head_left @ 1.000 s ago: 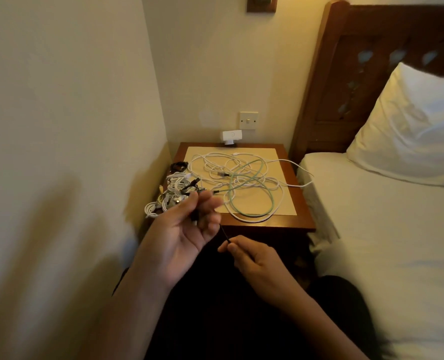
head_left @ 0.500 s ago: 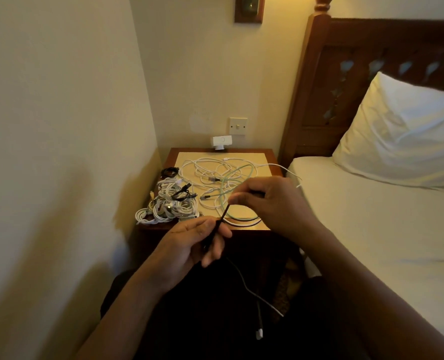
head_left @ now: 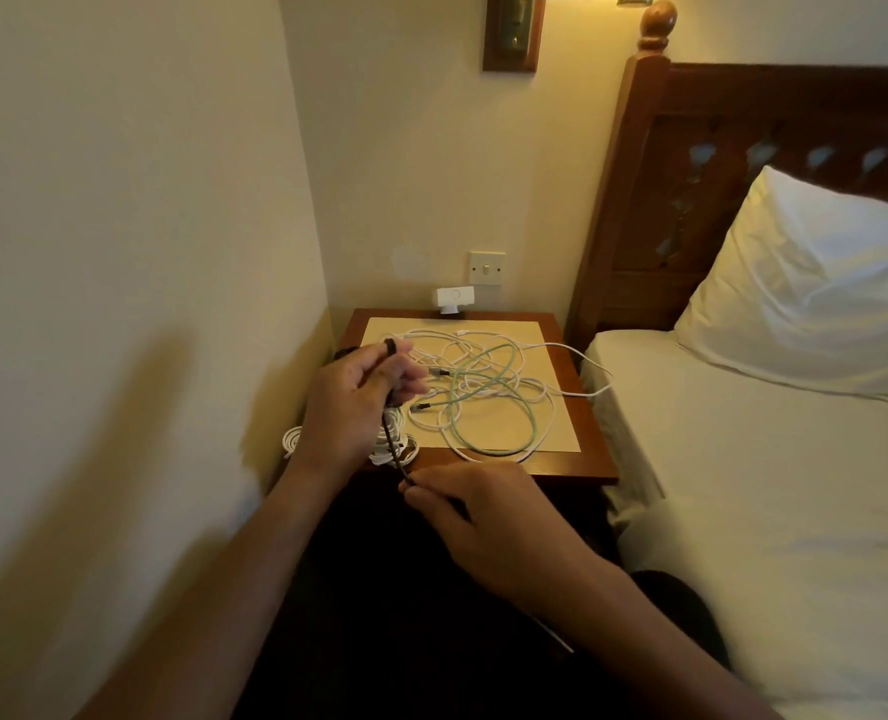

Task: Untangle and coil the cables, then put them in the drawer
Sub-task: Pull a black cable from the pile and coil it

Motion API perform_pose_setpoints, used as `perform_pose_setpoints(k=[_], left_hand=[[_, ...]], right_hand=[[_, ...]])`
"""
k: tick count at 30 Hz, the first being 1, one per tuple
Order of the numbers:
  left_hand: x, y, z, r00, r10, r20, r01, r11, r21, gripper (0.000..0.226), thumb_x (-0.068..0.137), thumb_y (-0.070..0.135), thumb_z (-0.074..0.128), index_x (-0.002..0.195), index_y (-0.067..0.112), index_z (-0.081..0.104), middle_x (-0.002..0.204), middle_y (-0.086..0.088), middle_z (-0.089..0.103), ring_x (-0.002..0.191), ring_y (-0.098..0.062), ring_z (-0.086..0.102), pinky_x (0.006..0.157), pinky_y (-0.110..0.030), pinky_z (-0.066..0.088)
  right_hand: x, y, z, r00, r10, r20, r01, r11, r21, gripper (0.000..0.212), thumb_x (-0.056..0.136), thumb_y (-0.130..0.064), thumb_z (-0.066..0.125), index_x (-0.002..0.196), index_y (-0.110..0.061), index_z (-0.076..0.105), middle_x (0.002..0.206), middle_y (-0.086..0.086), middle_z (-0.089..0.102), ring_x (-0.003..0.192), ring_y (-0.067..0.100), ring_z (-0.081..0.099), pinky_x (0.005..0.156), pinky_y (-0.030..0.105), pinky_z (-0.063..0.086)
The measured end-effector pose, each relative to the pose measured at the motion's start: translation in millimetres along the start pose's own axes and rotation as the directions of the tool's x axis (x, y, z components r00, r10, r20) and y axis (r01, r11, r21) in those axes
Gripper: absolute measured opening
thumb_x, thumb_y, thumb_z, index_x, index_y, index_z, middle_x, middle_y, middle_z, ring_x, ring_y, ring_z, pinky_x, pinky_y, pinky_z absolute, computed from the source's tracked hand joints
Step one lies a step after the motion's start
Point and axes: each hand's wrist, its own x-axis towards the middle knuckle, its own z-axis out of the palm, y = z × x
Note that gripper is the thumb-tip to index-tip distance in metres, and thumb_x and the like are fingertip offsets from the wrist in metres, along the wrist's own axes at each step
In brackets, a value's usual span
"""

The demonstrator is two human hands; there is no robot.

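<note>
A thin black cable [head_left: 390, 439] is stretched in the air between two hands, over and just in front of the near left corner of the nightstand. The left hand [head_left: 350, 402] is raised over that corner, its fingers [head_left: 411, 380] curled together round the cable's upper part, with a small black loop showing at the top of the hand. From there the cable drops to the right hand [head_left: 483, 522], which pinches it between thumb and fingertips just before the front edge of the tabletop [head_left: 579, 462].

Behind the left hand a bundle of white cables [head_left: 399, 449] lies at the tabletop's left edge, partly hidden. To its right a loose tangle of white and green cables [head_left: 488, 392] sprawls over a cream mat [head_left: 532, 335], with one white strand reaching past the right edge towards the bed [head_left: 743, 485]. A white adapter [head_left: 454, 298] stands at the back by the wall, under a wall switch [head_left: 487, 267]. A white pillow [head_left: 816, 293] leans on the dark wooden headboard [head_left: 733, 137].
</note>
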Motion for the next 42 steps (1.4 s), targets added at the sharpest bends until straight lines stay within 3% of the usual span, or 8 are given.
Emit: perform_pose_setpoints(k=[4, 10, 15, 20, 26, 30, 37, 42], left_hand=[[-10.6, -1.7, -15.7, 0.917, -0.106, 0.384, 0.0, 0.964, 0.267, 0.027, 0.108, 0.019, 0.045, 0.104, 0.009, 0.07, 0.077, -0.006, 0.072, 0.066, -0.017, 0.065, 0.068, -0.023, 0.053], [-35.4, 10.4, -32.8, 0.808, -0.152, 0.569, 0.228, 0.971, -0.064, 0.039, 0.1, 0.043, 0.058, 0.097, 0.007, 0.073, 0.068, -0.005, 0.053, 0.055, -0.013, 0.041, 0.053, -0.02, 0.034], [-26.3, 26.4, -36.4, 0.907, -0.125, 0.401, 0.358, 0.731, -0.581, 0.028, 0.101, 0.022, 0.045, 0.088, 0.007, 0.065, 0.06, 0.002, 0.046, 0.046, -0.006, 0.039, 0.048, -0.017, 0.038], [-10.2, 17.0, -31.5, 0.957, -0.211, 0.199, 0.287, 0.592, -0.753, 0.019, 0.101, 0.02, 0.046, 0.099, 0.006, 0.059, 0.066, 0.005, 0.048, 0.051, -0.004, 0.046, 0.052, -0.017, 0.044], [-19.5, -2.0, -9.5, 0.99, -0.14, -0.012, 0.136, 0.974, -0.184, 0.022, 0.106, 0.014, 0.049, 0.111, 0.005, 0.068, 0.088, -0.008, 0.076, 0.079, -0.019, 0.074, 0.074, -0.026, 0.06], [-34.9, -6.3, -7.5, 0.953, -0.195, 0.23, 0.179, 0.98, 0.087, 0.029, 0.108, 0.021, 0.044, 0.108, 0.005, 0.068, 0.086, -0.009, 0.075, 0.077, -0.019, 0.071, 0.074, -0.027, 0.054], [-42.6, 23.0, -11.3, 0.801, -0.197, 0.565, 0.432, 0.844, -0.319, 0.022, 0.097, 0.026, 0.057, 0.094, 0.004, 0.063, 0.078, -0.01, 0.059, 0.062, -0.015, 0.052, 0.061, -0.025, 0.048], [-40.4, 22.4, -1.7, 0.811, -0.22, 0.542, 0.49, 0.761, -0.425, 0.014, 0.09, 0.02, 0.059, 0.086, 0.007, 0.058, 0.078, -0.008, 0.056, 0.065, -0.016, 0.05, 0.063, -0.024, 0.046]], right_hand=[[14.5, -7.1, -47.9, 0.995, -0.022, -0.097, 0.017, 0.999, -0.052, 0.021, 0.102, -0.037, 0.058, 0.107, -0.027, 0.076, 0.089, -0.008, 0.073, 0.076, 0.007, 0.062, 0.069, 0.023, 0.051], [38.8, 38.7, -77.6, 0.93, 0.003, -0.368, 0.015, 0.999, 0.046, 0.013, 0.096, -0.026, 0.071, 0.105, -0.026, 0.08, 0.093, -0.011, 0.072, 0.083, 0.005, 0.063, 0.071, 0.027, 0.052], [26.0, 76.1, -35.3, 0.966, 0.11, -0.234, -0.112, 0.994, 0.007, 0.024, 0.106, -0.026, 0.055, 0.122, -0.025, 0.073, 0.112, -0.009, 0.071, 0.1, 0.0, 0.061, 0.087, 0.022, 0.052], [6.8, 68.0, 10.1, 0.993, 0.111, 0.046, -0.106, 0.988, -0.109, 0.029, 0.106, -0.018, 0.052, 0.128, -0.027, 0.069, 0.117, -0.005, 0.071, 0.104, 0.01, 0.064, 0.094, 0.036, 0.056], [4.9, 2.0, -2.6, 0.954, -0.04, 0.297, 0.107, 0.971, -0.213, 0.03, 0.109, -0.026, 0.047, 0.134, -0.023, 0.062, 0.118, -0.003, 0.063, 0.106, 0.012, 0.058, 0.093, 0.032, 0.051], [19.4, -13.7, -47.3, 0.992, -0.102, 0.079, 0.117, 0.968, -0.224, 0.023, 0.108, -0.029, 0.047, 0.113, -0.019, 0.066, 0.104, -0.004, 0.061, 0.093, 0.01, 0.054, 0.08, 0.026, 0.044], [32.5, 22.0, -70.5, 0.961, -0.118, -0.251, 0.061, 0.972, -0.226, 0.018, 0.098, -0.028, 0.068, 0.112, -0.029, 0.079, 0.112, -0.014, 0.057, 0.109, 0.007, 0.043, 0.081, 0.012, 0.033], [17.6, 24.7, -41.0, 0.952, 0.056, -0.3, -0.017, 0.991, 0.129, 0.02, 0.101, -0.019, 0.065, 0.115, -0.025, 0.077, 0.104, -0.013, 0.07, 0.099, 0.001, 0.062, 0.085, 0.021, 0.05]])
